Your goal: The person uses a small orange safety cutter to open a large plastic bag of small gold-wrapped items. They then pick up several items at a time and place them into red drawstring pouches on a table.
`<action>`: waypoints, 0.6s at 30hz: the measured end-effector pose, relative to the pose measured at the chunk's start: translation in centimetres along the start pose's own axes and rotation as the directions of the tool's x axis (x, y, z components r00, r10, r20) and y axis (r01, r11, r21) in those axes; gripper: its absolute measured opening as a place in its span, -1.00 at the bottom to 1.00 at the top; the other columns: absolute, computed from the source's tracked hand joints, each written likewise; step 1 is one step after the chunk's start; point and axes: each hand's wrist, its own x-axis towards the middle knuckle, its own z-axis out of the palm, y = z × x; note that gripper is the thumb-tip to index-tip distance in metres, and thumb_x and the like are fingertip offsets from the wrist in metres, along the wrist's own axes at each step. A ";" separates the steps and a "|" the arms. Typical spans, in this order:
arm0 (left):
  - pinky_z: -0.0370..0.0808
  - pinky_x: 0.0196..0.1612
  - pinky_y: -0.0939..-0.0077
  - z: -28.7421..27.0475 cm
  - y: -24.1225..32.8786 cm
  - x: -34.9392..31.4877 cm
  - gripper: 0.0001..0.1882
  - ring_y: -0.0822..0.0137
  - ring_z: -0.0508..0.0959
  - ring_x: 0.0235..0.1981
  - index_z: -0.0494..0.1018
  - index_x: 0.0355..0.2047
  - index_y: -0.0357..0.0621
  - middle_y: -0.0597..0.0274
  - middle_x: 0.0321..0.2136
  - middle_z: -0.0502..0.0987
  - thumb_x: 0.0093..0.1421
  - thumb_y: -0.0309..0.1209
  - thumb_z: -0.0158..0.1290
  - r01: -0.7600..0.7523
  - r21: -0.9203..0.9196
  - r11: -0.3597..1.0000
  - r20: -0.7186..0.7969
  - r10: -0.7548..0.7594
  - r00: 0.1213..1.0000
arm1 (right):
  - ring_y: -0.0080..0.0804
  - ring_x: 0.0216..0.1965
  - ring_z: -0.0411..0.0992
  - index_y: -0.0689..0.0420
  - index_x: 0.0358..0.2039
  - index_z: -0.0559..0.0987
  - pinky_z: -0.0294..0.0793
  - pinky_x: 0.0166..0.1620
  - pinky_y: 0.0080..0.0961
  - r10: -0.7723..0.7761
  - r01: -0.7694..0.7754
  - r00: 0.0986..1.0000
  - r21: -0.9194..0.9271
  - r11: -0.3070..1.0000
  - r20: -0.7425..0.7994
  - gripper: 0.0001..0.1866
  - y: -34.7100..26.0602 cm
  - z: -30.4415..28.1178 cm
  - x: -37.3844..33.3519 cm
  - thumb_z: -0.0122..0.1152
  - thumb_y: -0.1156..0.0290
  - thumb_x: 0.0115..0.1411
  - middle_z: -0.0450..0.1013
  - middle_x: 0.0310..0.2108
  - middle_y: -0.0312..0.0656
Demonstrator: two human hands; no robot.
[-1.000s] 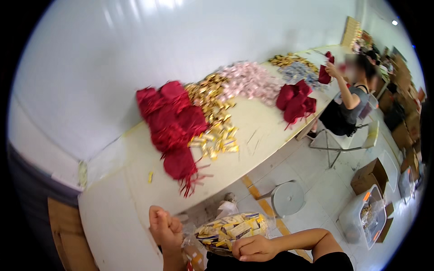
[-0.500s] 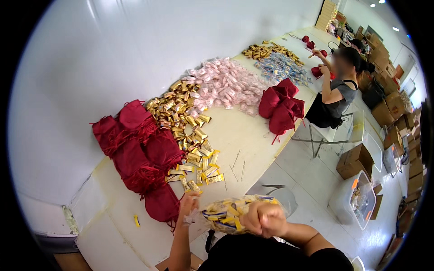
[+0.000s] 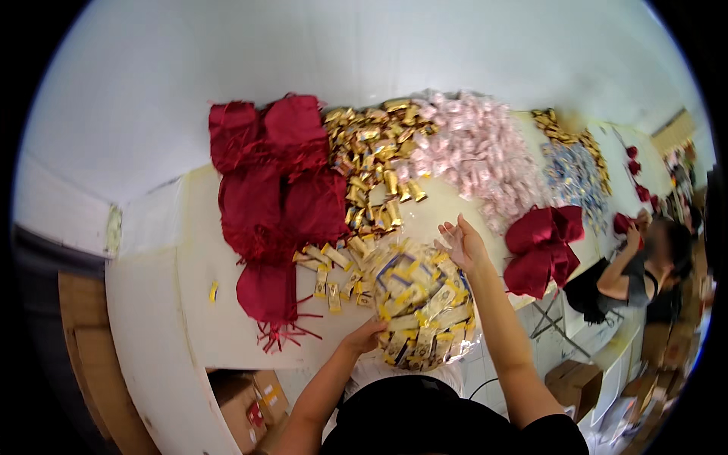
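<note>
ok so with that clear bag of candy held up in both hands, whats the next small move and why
Probably tip the clear bag toward the table by the gold candy pile. The left hand grips its lower end, the right hand its top, and it sits over the table edge.

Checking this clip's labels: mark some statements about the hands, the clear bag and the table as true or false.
1. Both hands are on a clear bag of gold-wrapped pieces. True: left hand at its lower edge, right hand at its top.
2. The dark red pouches lie right of the pink pile. False: most lie left of the gold pile; the pink pile is further right.
3. The bag is empty. False: it is full.
4. Another person sits at the far right. True.
</note>
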 end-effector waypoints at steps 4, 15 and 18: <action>0.40 -0.05 0.49 2.8 -2.9 2.4 -0.34 0.36 0.46 -0.10 0.19 0.09 -0.10 0.21 -0.04 0.39 0.06 -0.03 0.04 0.016 -0.154 0.988 -0.226 -0.051 0.973 | -0.28 0.04 0.18 0.04 -0.21 0.32 -0.08 0.13 0.11 0.084 -0.095 0.995 -0.274 0.957 -0.052 -0.63 0.3 -4.7 2.3 0.02 0.04 0.14 0.23 -0.04 -0.18; 0.37 -0.41 0.60 4.1 -1.1 4.3 -0.73 0.51 0.38 -0.47 0.40 -0.25 -0.14 0.37 -0.45 0.40 0.23 -0.22 -0.16 -0.180 0.472 0.863 -0.421 0.400 0.814 | -0.39 -0.14 0.40 -0.18 0.23 -0.16 0.46 -0.16 -0.41 0.407 -0.303 0.910 -0.541 0.784 0.080 -0.29 1.0 -8.2 -6.0 0.00 0.29 0.19 0.28 -0.02 -0.06; 0.39 -0.11 0.51 7.8 4.3 0.5 -0.33 0.37 0.38 -0.06 0.21 0.07 -0.18 0.21 -0.08 0.37 0.13 0.08 -0.10 -0.037 0.116 0.993 -0.385 0.079 0.920 | -0.36 -0.20 0.42 0.02 0.20 -0.12 0.47 -0.20 -0.44 0.345 -0.313 0.936 -0.605 0.732 -0.067 -0.30 0.9 -8.9 -6.8 0.04 0.29 0.17 0.29 -0.05 0.01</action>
